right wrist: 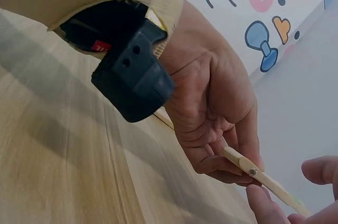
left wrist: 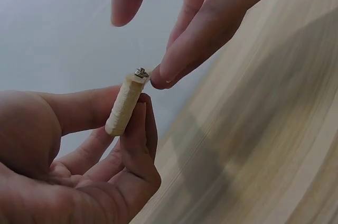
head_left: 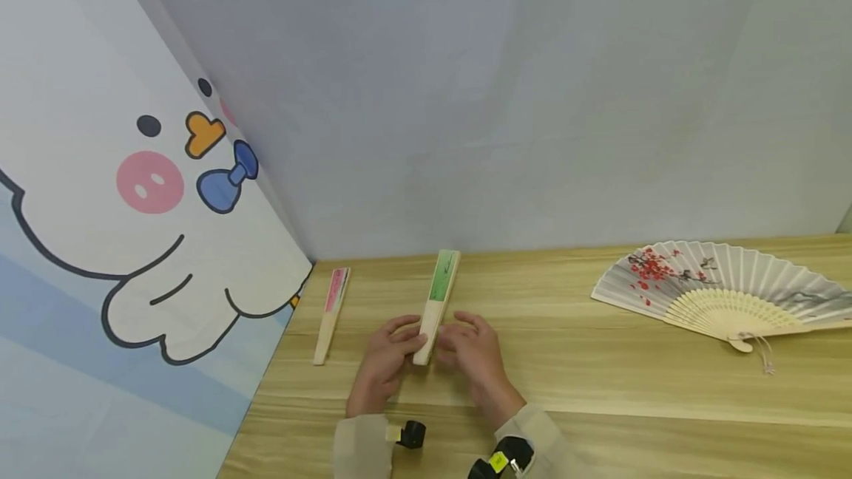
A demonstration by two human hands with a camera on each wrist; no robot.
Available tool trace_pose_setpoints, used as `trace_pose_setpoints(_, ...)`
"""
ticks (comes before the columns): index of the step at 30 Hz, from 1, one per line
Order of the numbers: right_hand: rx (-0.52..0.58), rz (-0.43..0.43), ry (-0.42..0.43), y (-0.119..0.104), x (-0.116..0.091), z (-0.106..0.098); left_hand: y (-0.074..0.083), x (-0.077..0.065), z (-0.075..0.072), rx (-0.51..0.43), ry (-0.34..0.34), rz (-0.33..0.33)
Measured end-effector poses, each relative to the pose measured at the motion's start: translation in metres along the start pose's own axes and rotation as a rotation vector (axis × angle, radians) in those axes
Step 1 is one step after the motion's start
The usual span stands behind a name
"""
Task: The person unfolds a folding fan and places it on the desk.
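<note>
My left hand (head_left: 384, 361) pinches the pale wooden end of a folded hand fan (head_left: 435, 307) between thumb and fingers. The fan has a green label along its upper part and stands tilted over the table. In the left wrist view the end of this folded fan (left wrist: 122, 109) faces the camera, with a small metal rivet. My right hand (head_left: 474, 350) is just right of the fan, its fingers extended; in the left wrist view the right hand's fingertips (left wrist: 171, 71) are right at the riveted end. In the right wrist view the left hand (right wrist: 214, 92) grips the fan.
Another folded fan (head_left: 332, 315) with a pink label lies on the wooden table (head_left: 532, 375) to the left. At the right lies a spread fan (head_left: 725, 287) with red blossoms and a tassel. A grey backdrop (head_left: 506, 94) and a cartoon-printed panel (head_left: 100, 242) border the table.
</note>
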State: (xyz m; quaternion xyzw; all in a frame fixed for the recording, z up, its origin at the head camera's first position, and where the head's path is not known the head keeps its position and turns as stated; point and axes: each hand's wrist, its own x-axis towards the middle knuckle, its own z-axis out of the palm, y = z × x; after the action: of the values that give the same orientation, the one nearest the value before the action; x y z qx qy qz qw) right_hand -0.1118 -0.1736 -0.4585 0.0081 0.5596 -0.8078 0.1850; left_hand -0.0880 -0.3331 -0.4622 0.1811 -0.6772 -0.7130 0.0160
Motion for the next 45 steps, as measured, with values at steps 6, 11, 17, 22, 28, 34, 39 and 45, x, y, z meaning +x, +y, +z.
trace_pose_setpoints(6, 0.001, 0.005, 0.023, -0.003, 0.004, -0.003, -0.001, -0.001, 0.006, -0.004, -0.05, 0.016)
trace_pose_setpoints(11, -0.036, 0.005, 0.058, -0.003, 0.006, -0.006, -0.001, -0.002, 0.011, 0.008, -0.099, 0.018)
trace_pose_setpoints(17, -0.045, -0.002, 0.103, -0.001, 0.006, -0.015, -0.006, -0.003, 0.015, 0.029, -0.176, -0.007)
trace_pose_setpoints(22, -0.066, -0.007, 0.107, 0.0, 0.006, -0.025, -0.009, -0.003, 0.018, 0.073, -0.246, -0.038)
trace_pose_setpoints(28, -0.142, -0.029, 0.077, -0.004, 0.002, -0.033, -0.006, -0.002, 0.028, 0.104, -0.246, -0.047)
trace_pose_setpoints(34, -0.212, -0.04, 0.042, -0.005, -0.003, -0.04, -0.006, 0.001, 0.038, 0.067, -0.216, -0.034)
trace_pose_setpoints(39, -0.222, -0.047, 0.048, -0.006, -0.003, -0.047, -0.007, 0.002, 0.045, 0.04, -0.172, -0.005)
trace_pose_setpoints(45, -0.199, -0.052, 0.069, -0.01, -0.004, -0.052, -0.006, 0.001, 0.054, 0.008, -0.151, 0.03)
